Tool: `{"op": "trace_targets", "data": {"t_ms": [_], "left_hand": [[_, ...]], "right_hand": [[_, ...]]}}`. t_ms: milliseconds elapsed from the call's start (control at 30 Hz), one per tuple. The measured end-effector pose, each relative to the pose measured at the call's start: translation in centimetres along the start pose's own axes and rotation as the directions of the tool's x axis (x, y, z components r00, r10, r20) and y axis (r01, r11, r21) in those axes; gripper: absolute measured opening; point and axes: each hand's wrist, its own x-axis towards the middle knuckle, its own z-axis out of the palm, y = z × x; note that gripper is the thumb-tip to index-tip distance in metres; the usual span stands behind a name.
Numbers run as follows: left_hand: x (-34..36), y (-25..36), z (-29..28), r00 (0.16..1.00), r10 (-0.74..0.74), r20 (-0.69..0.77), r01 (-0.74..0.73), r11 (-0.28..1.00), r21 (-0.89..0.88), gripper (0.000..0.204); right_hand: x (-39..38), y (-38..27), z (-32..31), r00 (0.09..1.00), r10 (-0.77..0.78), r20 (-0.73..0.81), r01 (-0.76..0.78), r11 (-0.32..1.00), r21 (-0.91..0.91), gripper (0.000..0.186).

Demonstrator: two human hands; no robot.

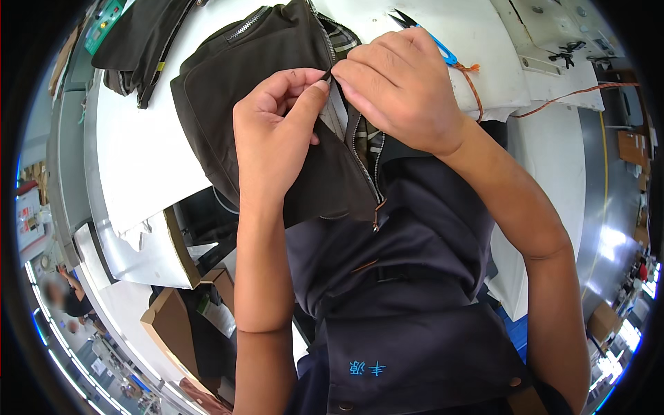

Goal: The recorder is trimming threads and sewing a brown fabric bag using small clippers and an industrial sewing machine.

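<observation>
**Two hands on one dark bag, busy bench all round**

So the work surface is a white table (128, 159), spread from 9 to 1 o'clock, in a bright workshop with a grey floor (598, 242) over at 3. Way off at 8 o'clock there's another person (72, 297), small and blurry.

The dark bag (214, 104) lies at 11 o'clock, zip (361, 162) undone, checked lining (377, 142) peeking out. Left hand (277, 124) is pinching its edge, thumb against finger. Right hand (408, 90) is curled narrow right beside it, but the fingertips are partly hidden so I can't tell if it's gripping anything.

Stuff nearby: blue-handled scissors (446, 54) at 1 o'clock, just behind the right hand, with an orange cord (472, 86) at the handle end. A second dark bag (142, 41) sits between 10 and 11, and a pale machine (570, 38) takes up 2 o'clock. Down at 8, below the table, there's an open cardboard box (169, 325).

Edges: the bag hangs past the near table edge toward the dark apron (408, 277). Widest stretch of white shows at 9 to 10, left of the bag; the right side's tighter, with scissors and cord there.
</observation>
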Motion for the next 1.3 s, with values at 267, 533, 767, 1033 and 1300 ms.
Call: {"op": "trace_targets", "data": {"t_ms": [267,533,767,1033,1300], "left_hand": [[0.5,-0.7,-0.2,0.995,0.102,0.019,-0.102,0.995,0.004,0.018],[0.3,-0.5,-0.1,0.998,0.050,-0.024,-0.048,0.997,0.056,0.021],[0.1,0.0,0.2,1.000,-0.013,-0.003,0.013,0.998,0.063,0.023],[0.2,-0.3,0.1,1.000,0.006,0.007,-0.006,0.999,0.035,0.021],[0.4,-0.6,0.1,0.998,0.064,-0.026,-0.063,0.998,0.027,0.018]], "right_hand": [[1.5,1.0,0.3,0.989,-0.148,-0.010,0.148,0.989,-0.008,0.012],[1.9,0.5,-0.3,0.992,0.051,0.116,-0.071,0.982,0.173,0.015],[-0.1,0.3,-0.6,0.983,0.183,0.031,-0.184,0.948,0.258,0.019],[0.6,0.6,-0.5,0.995,0.067,0.069,-0.080,0.975,0.209,0.020],[1.6,1.3,-0.6,0.988,-0.061,0.142,0.032,0.980,0.197,0.020]]}}
